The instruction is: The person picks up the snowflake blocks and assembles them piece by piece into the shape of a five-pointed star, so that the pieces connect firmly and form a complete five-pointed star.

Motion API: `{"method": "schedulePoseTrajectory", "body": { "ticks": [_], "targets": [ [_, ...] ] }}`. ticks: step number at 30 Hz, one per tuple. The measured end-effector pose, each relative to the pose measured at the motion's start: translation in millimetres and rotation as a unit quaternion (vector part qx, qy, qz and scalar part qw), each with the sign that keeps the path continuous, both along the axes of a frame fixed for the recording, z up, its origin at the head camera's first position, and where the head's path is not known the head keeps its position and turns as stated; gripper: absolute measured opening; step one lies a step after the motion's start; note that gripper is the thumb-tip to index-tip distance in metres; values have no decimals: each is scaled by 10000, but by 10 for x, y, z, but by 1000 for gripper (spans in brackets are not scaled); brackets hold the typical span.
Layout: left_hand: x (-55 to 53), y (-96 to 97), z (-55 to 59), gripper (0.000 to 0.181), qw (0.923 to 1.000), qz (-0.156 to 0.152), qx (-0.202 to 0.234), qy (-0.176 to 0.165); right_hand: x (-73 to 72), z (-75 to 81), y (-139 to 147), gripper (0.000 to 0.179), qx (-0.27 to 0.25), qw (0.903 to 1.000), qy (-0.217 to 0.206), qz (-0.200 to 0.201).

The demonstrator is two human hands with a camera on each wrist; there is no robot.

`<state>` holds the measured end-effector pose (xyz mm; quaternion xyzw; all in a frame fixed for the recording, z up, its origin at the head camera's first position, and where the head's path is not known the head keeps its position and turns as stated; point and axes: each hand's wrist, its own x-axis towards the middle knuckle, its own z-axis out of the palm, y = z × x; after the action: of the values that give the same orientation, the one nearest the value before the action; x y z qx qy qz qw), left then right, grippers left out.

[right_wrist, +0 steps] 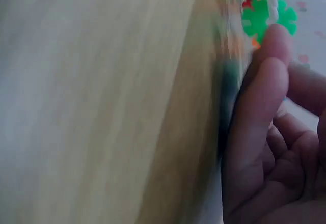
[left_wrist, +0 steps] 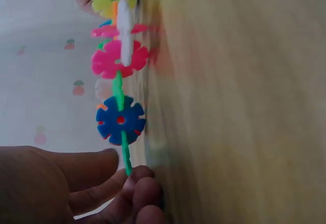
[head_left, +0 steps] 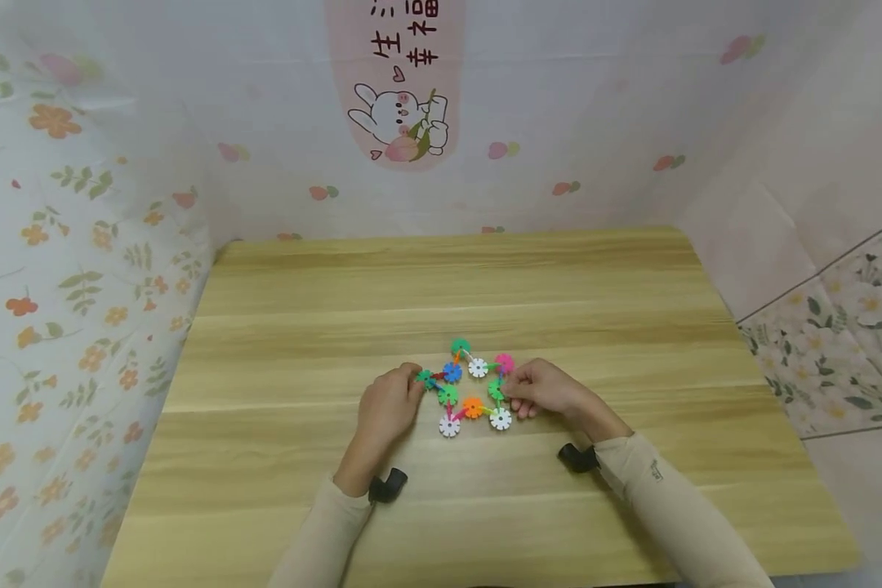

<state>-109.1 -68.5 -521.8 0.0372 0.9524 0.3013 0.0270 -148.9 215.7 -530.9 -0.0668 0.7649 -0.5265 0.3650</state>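
A closed chain of notched plastic snowflake discs lies on the wooden table, joined edge to edge in a star-like outline; an orange disc (head_left: 474,407) and a white disc (head_left: 449,425) are on its near side. My left hand (head_left: 391,404) pinches a green disc (left_wrist: 127,152) at the chain's left point, beside a blue disc (left_wrist: 121,119). From the right, my right hand (head_left: 547,388) holds the chain by the edge of a green disc (head_left: 496,389), below a pink disc (head_left: 504,363). Its fingertips partly cover that spot in the right wrist view.
The wooden table (head_left: 294,327) extends around the chain on all sides. Behind it hangs a white patterned cloth (head_left: 265,171) with a rabbit drawing, and floral cloth covers the left side. Black wrist mounts (head_left: 388,486) sit at both sleeves.
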Motion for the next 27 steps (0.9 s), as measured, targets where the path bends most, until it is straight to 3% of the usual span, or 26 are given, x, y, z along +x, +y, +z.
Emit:
{"method": "schedulePoseTrajectory", "body": {
  "ticks": [5,8,14,17,22,27],
  "targets": [
    [-22,3,9,31,9997,-190,-112,-79,27,54,49,29,847,9947,577,91],
    [-33,-16,23,33,9997,-183,-92,-125,27,95,85,28,1092,9899,894,-135],
    [-66,-57,88,25,9993,-299,34,-216,-3,77,85,29,663,9914,906,-667],
    [-75,-61,116,25,9990,-322,90,-299,-11,54,39,34,489,9924,938,-629],
    [-78,-56,117,27,9990,-295,113,-329,-20,41,12,20,643,9922,921,-548],
    [-86,-56,135,26,9988,-354,110,-326,-17,73,9,19,666,9918,929,-566]
  ]
}}
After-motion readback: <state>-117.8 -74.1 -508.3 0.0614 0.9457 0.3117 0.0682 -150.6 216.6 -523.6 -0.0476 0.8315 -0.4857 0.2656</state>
